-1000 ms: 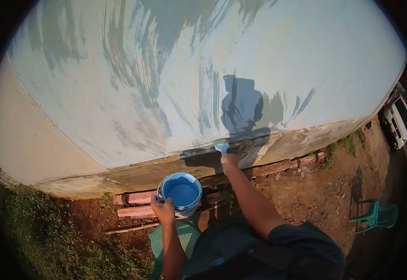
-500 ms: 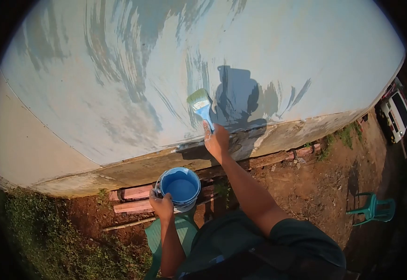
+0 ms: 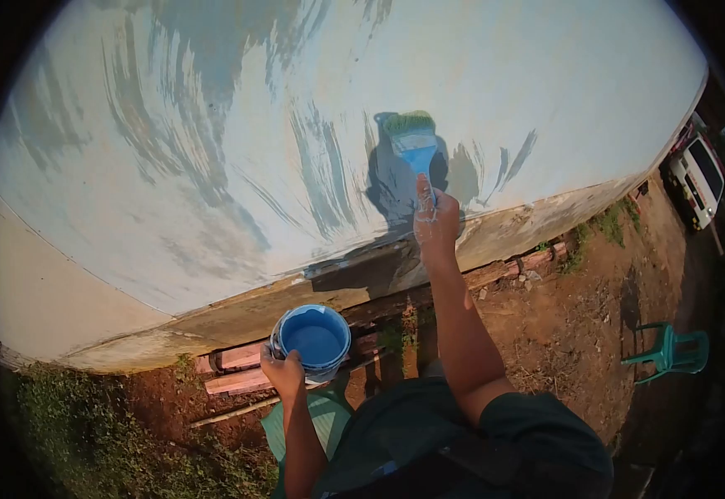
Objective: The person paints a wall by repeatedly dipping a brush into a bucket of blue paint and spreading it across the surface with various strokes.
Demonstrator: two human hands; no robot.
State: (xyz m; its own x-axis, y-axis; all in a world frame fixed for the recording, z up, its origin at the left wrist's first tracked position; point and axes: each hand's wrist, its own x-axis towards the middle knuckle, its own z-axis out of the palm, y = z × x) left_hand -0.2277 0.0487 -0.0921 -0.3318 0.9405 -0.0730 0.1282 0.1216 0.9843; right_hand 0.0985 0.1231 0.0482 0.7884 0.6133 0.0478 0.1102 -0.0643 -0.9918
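My right hand (image 3: 437, 223) grips the blue handle of a wide paintbrush (image 3: 416, 145), its bristles pointing up over the wall (image 3: 562, 100). White paint smears mark the fingers. Grey-blue streaked brush strokes cover parts of the pale wall, and a dark shadow falls around the brush. Lower down, my left hand (image 3: 284, 373) holds a paint bucket (image 3: 348, 341) by its side, thumb near the rim. Blue paint lies inside it, and paint coats the rim.
Pinkish beams (image 3: 233, 381) and a thin pole (image 3: 233, 412) lie along the wall's base. Below me is part of a green chair (image 3: 325, 416). Another green chair (image 3: 682, 351) stands on the dirt at right, with a white vehicle (image 3: 699, 183) beyond. Leafy plants (image 3: 88, 432) grow at lower left.
My right hand has moved the paintbrush up and to the right across the wall, into the shadow. My left hand still holds the bucket; the view has shifted slightly.
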